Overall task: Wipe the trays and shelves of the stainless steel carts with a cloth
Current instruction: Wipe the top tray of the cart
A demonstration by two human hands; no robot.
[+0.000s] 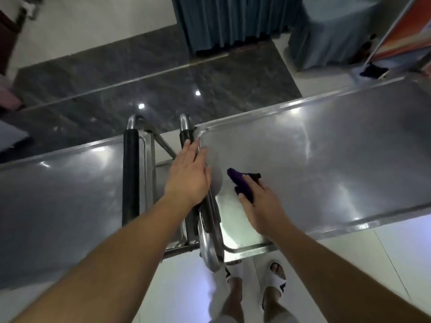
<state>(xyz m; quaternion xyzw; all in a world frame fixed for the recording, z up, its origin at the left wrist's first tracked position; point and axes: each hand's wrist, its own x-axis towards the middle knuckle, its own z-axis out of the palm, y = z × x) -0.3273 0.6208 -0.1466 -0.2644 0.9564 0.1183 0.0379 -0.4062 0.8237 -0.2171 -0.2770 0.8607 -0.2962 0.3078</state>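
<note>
Head view looks down on two stainless steel carts standing side by side on a pale tiled floor (182,290) that meets a band of dark polished marble (144,89). Largest is the right-hand cart's shiny rectangular steel top tray (326,145), which runs from the middle of the frame out to the right edge; its raised rim catches bright glare along the far and near edges. Left of it lies the second cart's steel top tray (58,194), equally reflective. Between the two trays stand their push handles: a black-padded steel handle (130,173) on the left cart and a curved steel handle with a black grip (186,134) on the right cart.

The left hand (189,176) lies flat with its fingers straight and together, resting on the left edge of the right tray, over the handle there. The right hand (258,206) presses a small dark purple cloth (240,183) onto the tray surface near its left edge, with fingers curled over the cloth and the thumb tucked against its side. The cloth touches the steel, well apart from the far rim.

White slide sandals (275,280) show below the near edge.
</note>
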